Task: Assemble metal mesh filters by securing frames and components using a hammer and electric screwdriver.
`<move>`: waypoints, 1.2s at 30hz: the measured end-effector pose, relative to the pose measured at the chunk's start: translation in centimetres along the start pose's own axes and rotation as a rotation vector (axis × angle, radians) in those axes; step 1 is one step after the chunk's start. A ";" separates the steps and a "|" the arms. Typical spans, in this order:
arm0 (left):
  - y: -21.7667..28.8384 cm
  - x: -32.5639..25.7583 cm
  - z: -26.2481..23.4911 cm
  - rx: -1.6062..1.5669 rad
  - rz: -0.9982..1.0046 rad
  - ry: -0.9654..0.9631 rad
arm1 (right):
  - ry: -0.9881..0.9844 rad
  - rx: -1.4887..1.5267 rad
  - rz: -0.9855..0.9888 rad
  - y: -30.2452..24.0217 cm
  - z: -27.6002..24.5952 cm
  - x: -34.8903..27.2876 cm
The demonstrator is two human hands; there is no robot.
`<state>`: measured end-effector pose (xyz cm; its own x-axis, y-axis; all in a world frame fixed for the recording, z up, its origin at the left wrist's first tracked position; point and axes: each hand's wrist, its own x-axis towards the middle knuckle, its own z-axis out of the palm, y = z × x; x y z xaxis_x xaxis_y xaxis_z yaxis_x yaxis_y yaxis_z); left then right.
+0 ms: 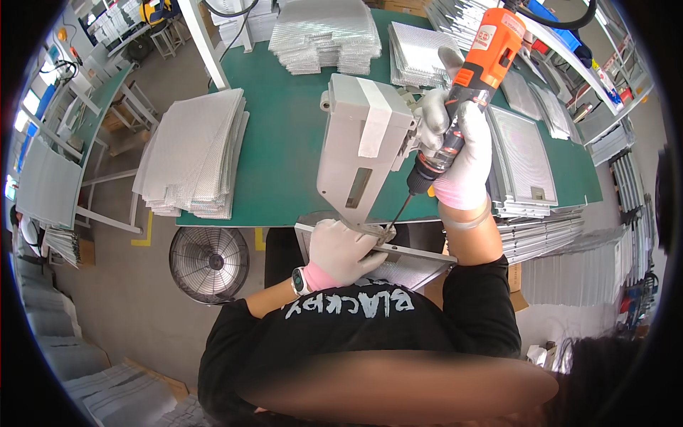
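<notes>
the right hand (pixel 464 158) clasps an orange-black drill (pixel 475 75), bit (pixel 403 209) slanting down toward the framed panel (pixel 418 267), whose edge the left hand (pixel 340 251) grips (fingers (pixel 366 242) near the bit).

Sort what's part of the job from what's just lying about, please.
Part of the job: orange power screwdriver in the right hand; framed mesh panel under the left hand; probably the grey boxy device beside the bit.
Lying about: mesh sheet stacks; floor fan.

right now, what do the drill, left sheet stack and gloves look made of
Drill: likely plastic housing, smooth and moulded-looking in orange. Left sheet stack: probably metal mesh, silvery-grey and finely patterned. Gloves: apparently fabric, matte white with pink cuffs; any coating is unclear.
</notes>
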<state>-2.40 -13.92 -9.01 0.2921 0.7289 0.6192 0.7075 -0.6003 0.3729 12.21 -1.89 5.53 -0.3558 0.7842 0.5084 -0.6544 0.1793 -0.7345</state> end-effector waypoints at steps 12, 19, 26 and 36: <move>0.3 0.1 0.4 -0.077 0.032 0.017 | 0.005 0.069 0.100 2.6 -0.7 -4.6; 0.2 -1.1 1.5 -0.034 0.026 -0.032 | 0.032 0.089 0.145 2.3 -0.8 -6.2; 0.3 -1.1 1.3 -0.021 0.053 -0.034 | 0.010 0.078 0.171 2.4 -0.8 -5.8; -1.0 1.1 -0.4 0.164 -0.040 -0.121 | -0.005 -0.072 -0.056 -1.6 -0.8 2.7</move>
<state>-3.01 -12.67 -8.45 0.3300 0.7910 0.5152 0.8124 -0.5159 0.2717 12.84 0.45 7.71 -0.3230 0.7690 0.5516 -0.6237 0.2653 -0.7352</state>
